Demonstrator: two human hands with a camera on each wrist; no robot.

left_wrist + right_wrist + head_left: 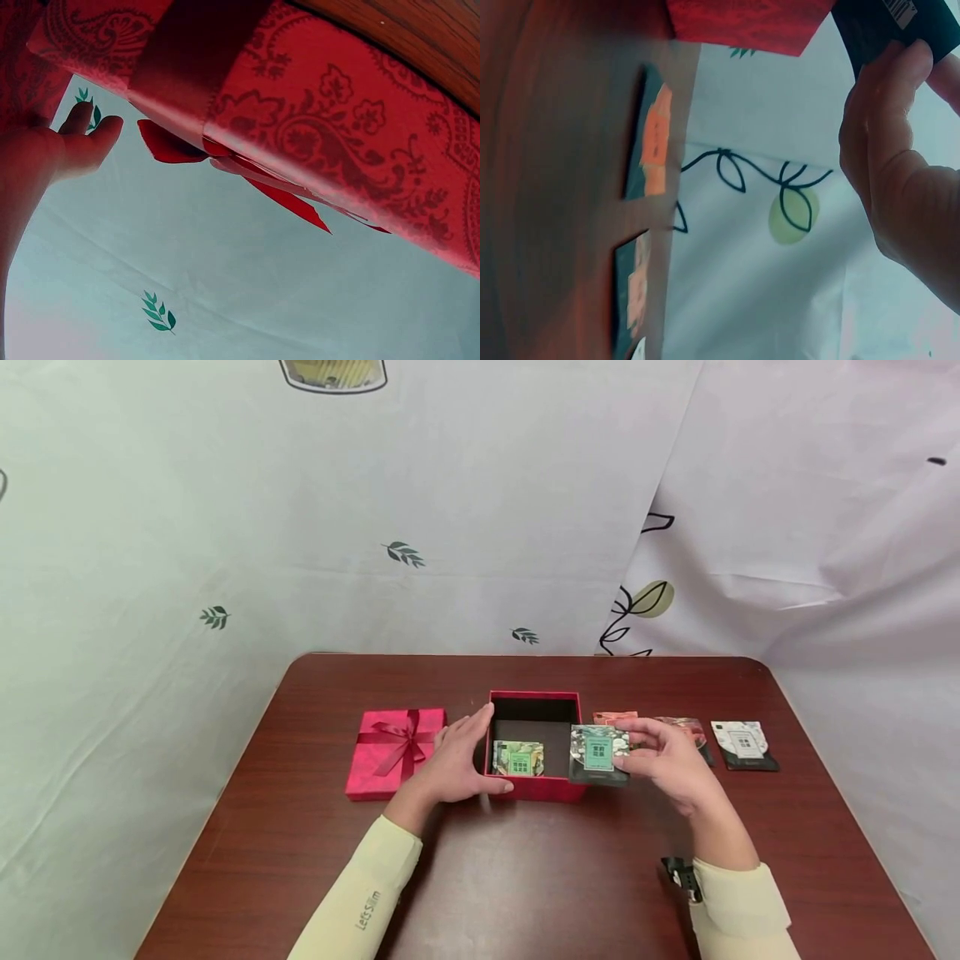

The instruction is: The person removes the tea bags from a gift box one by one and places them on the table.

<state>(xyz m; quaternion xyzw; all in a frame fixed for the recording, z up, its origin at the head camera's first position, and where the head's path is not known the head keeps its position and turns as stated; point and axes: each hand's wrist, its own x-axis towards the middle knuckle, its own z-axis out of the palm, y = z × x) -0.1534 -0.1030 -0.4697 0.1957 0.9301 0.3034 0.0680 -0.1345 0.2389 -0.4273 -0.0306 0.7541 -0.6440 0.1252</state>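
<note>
A red gift box [536, 788] stands with its top off, and a green and yellow sachet [519, 759] lies inside at its left. My left hand [459, 760] rests at the box's left side, fingers along the side wall and thumb at the front rim. Between thumb and fingers, my right hand [671, 764] pinches a dark sachet with a teal label [598, 752] by its right edge. This sachet is raised at the box's right front corner, overlapping the rim in the head view. In the right wrist view its dark back shows a barcode.
Left of the box lies its red lid [375, 772] with a ribbon bow. On the right, a white and black sachet [744, 743] lies on the brown table [525, 877]. Two reddish sachets, one of them an orange-red sachet [611, 717], sit partly behind my right hand. A pale printed curtain [487, 527] hangs behind.
</note>
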